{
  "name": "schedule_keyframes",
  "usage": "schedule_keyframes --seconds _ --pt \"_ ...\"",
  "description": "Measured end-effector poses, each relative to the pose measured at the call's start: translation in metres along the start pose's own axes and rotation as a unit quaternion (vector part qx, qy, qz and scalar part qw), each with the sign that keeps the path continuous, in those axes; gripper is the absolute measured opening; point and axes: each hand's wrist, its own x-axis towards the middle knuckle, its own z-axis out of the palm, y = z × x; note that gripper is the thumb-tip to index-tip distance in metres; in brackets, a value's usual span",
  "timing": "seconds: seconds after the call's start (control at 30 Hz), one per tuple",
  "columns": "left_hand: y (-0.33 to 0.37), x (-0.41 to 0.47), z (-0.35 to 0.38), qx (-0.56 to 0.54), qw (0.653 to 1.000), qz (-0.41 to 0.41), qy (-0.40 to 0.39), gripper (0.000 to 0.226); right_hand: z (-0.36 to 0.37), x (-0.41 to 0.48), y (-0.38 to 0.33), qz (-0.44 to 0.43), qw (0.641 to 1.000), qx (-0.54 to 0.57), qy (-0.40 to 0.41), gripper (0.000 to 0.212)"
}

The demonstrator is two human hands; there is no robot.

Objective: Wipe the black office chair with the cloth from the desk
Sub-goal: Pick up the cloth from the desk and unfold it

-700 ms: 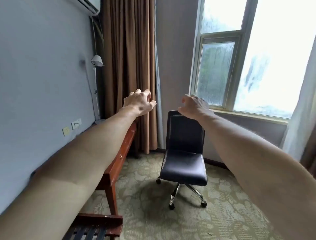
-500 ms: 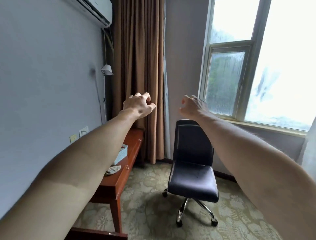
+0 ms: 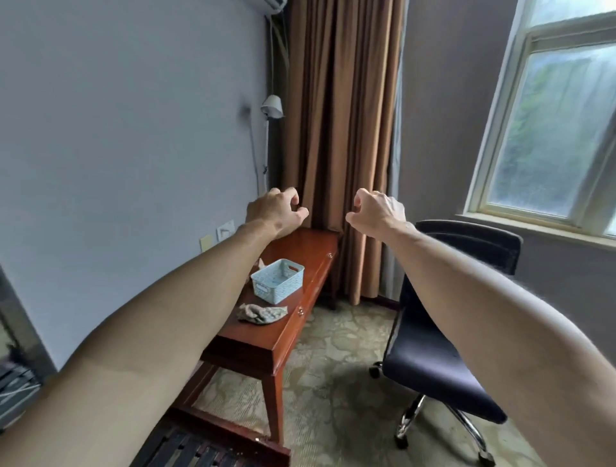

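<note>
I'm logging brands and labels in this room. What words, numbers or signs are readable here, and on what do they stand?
No text can be read in this view.
The small label plate on the blue basket: too blurred to read.
The wall plates: no legible marking.
The air conditioner: only a corner shows, no brand visible.

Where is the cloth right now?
Head view, left side: the cloth lies crumpled on the wooden desk, just in front of the blue basket.
</note>
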Motion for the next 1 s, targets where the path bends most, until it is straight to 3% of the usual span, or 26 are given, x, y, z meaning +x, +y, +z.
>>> schedule_keyframes --seconds 0.23,0.57,0.8,1.0 --pt "-0.004 0.018 0.073 0.055 0.996 -0.070 0.010 0.029 0.083 0.049 0.048 -0.053 0.997 0.032 -0.045 0.030" --pt "-0.034 0.020 0.155 0.069 0.980 -0.175 -0.057 0.028 0.188 0.079 0.055 -0.137 0.980 0.079 -0.123 0.034" --pt "-0.097 0.013 0.225 -0.009 0.968 -0.235 -0.083 0.025 0.272 0.103 0.043 -0.166 0.964 0.074 -0.194 0.042" --pt "-0.174 0.027 0.275 0.022 0.964 -0.248 -0.088 0.031 0.353 0.136 0.005 -0.187 0.952 0.056 -0.238 0.043"
